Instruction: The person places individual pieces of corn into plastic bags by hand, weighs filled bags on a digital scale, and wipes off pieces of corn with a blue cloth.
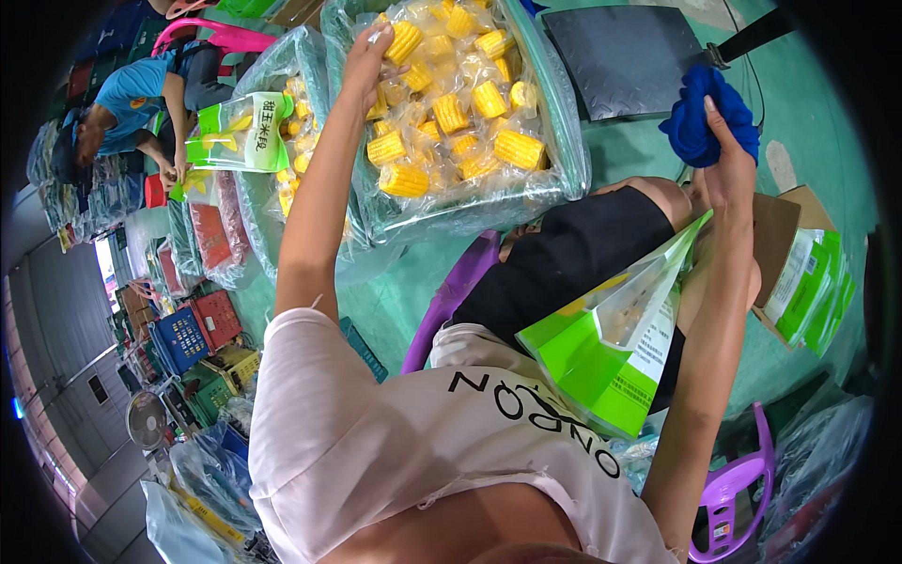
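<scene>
My left hand [363,67] reaches into a plastic-lined crate [574,151] of bagged corn cob pieces, its fingers and thumb around one corn piece [404,42] near the crate's left side. Out to the right, my right hand [729,166] grips a bunched blue cloth [708,116], thumb on top. A green and clear printed plastic bag [599,366] rests across my lap, its narrow end near my right forearm. Left of the crate stands a second lined container with more corn pieces [301,163].
At the left, a co-worker in a blue shirt [130,99] holds a similar green bag [239,134]. A dark metal platform [627,60] lies beyond the crate. An open cardboard box [775,233] of green bags stands right. Purple chairs [736,486] and stacked crates [180,338] surround me.
</scene>
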A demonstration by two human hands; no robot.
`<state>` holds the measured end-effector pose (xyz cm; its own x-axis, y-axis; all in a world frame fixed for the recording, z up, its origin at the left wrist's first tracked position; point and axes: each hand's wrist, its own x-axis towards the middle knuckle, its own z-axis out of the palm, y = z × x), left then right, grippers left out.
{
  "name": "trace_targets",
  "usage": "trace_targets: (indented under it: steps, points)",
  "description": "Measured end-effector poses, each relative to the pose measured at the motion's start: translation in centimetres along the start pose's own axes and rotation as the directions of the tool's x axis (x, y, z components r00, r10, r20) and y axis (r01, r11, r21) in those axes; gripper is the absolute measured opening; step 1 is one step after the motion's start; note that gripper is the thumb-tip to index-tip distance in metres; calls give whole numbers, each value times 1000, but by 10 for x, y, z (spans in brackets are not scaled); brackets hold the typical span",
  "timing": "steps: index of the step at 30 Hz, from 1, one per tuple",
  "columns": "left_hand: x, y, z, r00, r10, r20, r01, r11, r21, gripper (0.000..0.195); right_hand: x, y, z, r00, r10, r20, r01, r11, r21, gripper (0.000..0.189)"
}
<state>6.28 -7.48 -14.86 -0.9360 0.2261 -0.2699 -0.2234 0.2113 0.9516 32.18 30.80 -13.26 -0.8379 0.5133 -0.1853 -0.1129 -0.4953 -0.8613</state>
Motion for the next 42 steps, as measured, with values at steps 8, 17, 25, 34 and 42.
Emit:
trace_targets:
  steps: [8,17,25,34,42]
  points:
    - [47,-56,10,946,322,-38,-261,827,497,48,-4,2,11,997,50,-50,-55,994,-91,31]
    - [-42,-102,21,891,105,441,-439,-48,897,82,-5,1,20,998,65,7,-64,988,-140,31]
    - [-34,-110,28,853,241,463,-449,-114,886,79,-13,-1,13,1000,21,-9,-22,985,-174,31]
    - [-57,-39,13,916,135,378,-398,194,896,87,-15,-13,23,998,-24,-51,16,989,-147,32]
    - [-62,55,128,618,463,635,-778,247,577,77,-14,-14,5,979,-178,-104,182,983,26,20]
